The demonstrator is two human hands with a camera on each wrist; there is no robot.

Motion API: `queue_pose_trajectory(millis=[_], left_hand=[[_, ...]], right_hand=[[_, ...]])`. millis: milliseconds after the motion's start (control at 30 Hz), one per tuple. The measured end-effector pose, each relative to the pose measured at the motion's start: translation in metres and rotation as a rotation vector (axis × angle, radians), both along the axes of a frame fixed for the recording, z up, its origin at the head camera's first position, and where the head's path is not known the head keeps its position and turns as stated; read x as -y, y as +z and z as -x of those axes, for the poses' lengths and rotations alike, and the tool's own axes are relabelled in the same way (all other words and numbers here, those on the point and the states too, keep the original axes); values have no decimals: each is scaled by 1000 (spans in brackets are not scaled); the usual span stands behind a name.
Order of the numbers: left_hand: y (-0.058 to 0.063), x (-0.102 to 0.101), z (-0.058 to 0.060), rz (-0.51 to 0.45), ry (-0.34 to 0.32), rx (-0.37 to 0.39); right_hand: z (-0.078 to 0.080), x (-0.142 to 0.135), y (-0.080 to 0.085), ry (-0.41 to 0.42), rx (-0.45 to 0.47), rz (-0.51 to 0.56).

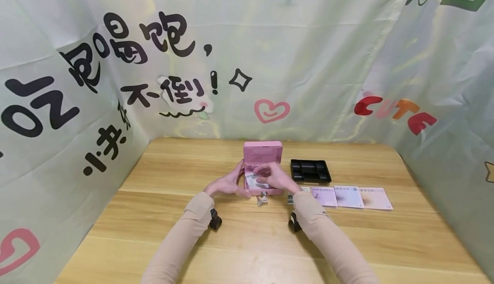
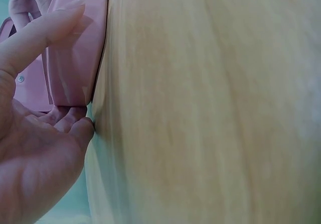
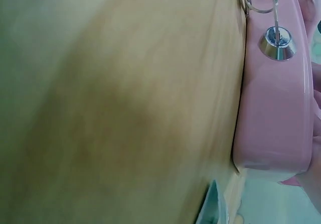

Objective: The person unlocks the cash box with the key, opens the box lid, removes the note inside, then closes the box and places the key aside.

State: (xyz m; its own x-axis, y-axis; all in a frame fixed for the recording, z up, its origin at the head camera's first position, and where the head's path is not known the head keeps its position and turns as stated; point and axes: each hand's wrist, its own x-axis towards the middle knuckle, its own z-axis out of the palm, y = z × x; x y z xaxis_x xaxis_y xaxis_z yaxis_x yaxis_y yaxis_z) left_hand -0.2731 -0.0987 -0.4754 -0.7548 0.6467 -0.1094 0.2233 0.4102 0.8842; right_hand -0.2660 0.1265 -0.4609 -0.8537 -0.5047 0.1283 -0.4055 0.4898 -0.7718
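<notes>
A pink cash box (image 1: 263,157) stands on the table with its lid raised. My left hand (image 1: 227,184) holds its left side; in the left wrist view the thumb (image 2: 47,30) lies along the front wall and the other fingers reach round the side. Banknote-like paper (image 1: 252,184) lies inside the box. Over it is my right hand (image 1: 275,176), fingers bent and pointing left, slightly blurred, with a gap between thumb and forefinger and nothing visible between them. A key on a ring sits in the silver lock (image 3: 278,43) on the box front.
Right of the box is a black compartment tray (image 1: 310,171). In front of the tray, a purple note (image 1: 324,196), a blue note (image 1: 348,197) and a peach note (image 1: 374,198) lie in a row. A hanging keys bunch (image 1: 261,201) is at the box front. Printed curtains surround the table.
</notes>
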Motion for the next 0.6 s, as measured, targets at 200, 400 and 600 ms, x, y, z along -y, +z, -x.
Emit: queue_pose_trajectory(millis=[200,400,600], left_hand=[[2,0,-1,13,3,-5],[4,0,-3,31,9,-2],[5,0,-4,21,5,-3]], right_hand=[[0,0,-1,5,41,3],[-1,1,0,-19,60,-46],[-2,2,2,4,31,-70]])
